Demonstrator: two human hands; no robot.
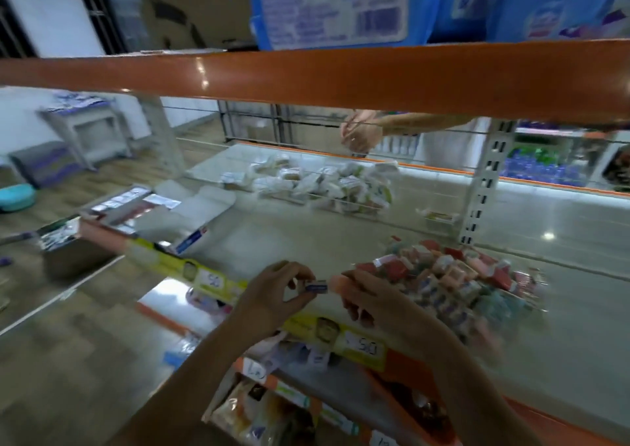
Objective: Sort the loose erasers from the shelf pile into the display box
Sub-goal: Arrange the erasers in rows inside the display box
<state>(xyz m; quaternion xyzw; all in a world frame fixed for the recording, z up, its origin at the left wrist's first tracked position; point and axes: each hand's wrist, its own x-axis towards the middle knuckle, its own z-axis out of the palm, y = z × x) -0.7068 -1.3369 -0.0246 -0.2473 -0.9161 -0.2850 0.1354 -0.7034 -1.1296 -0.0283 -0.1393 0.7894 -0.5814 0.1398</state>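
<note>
while the left hand (272,290) is pinching a small blue-labelled eraser (316,288) above the shelf edge (204,277), the right hand (370,300) is curling beside the eraser pile (453,283) — its grip unclear — next, carrying it left to the display box (184,220).

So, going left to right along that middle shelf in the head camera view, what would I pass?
Open white display box → left hand → small eraser pinched in its fingers → right hand → pile of loose erasers.
</note>
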